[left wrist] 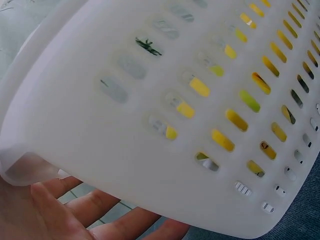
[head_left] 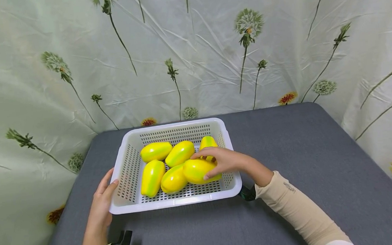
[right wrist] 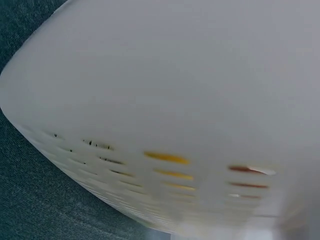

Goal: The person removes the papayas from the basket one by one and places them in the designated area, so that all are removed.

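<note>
White basket [head_left: 174,202] on grey surface [head_left: 321,159], with six yellow-green fruits [head_left: 152,177] inside. Left grip [head_left: 102,199] clamped on the basket's left rim. Right grip [head_left: 223,159] clamped, thumb and fingers, round the front-right fruit [head_left: 195,172]

The basket [head_left: 177,202] before you looks to be of plastic, smooth and a little glossy. The fruits [head_left: 152,177] show you a smooth, strongly glossy skin. Your table [head_left: 286,142] has matt cloth; your sleeve [head_left: 301,210], also matt cloth. The curtain [head_left: 205,61] is shiny, wrinkled.
</note>
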Motion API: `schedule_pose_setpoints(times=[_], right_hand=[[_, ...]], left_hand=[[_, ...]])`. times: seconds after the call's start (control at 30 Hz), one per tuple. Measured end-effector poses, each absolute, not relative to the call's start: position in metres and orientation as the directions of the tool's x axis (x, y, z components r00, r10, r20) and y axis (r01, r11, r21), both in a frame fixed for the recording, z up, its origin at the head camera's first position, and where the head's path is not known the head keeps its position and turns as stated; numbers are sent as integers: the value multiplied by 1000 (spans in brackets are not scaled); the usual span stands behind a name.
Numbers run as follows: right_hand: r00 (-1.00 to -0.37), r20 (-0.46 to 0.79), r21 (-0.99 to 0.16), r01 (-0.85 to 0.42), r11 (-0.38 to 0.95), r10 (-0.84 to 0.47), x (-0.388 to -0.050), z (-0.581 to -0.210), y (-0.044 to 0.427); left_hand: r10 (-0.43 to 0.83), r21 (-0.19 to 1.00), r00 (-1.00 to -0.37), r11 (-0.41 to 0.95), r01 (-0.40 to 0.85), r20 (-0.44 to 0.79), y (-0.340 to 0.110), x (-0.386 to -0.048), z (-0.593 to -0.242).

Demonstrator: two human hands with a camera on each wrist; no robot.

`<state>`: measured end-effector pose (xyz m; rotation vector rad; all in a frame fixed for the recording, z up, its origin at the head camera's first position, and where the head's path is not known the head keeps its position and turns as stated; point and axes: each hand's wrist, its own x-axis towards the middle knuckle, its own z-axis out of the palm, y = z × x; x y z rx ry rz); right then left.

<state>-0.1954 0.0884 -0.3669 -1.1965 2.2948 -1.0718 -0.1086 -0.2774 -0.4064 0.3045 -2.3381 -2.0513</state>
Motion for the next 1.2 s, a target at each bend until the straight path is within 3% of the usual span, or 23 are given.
schedule_pose_setpoints(times=[0.23, 0.47, 0.8, 1.2], right_hand=[[-655, 190, -758, -572, 315, -732, -188, -361, 99], [-678, 345, -743, -620, 251, -649, -182, -349, 118], [-791, 399, -749, -573, 333, -463, -175, -328, 150], [-892, 396, -744, -452, 493, -220, -207, -383, 194]], left_hand=[[-157, 985, -982, 114, -126, -107, -277, -107, -406], [-161, 985, -981, 118, -127, -107, -277, -108, -407], [-166, 984, -980, 121, -131, -110, -277, -106, -407], [-167, 983, -979, 116, -141, -120, -275, -108, -405]])
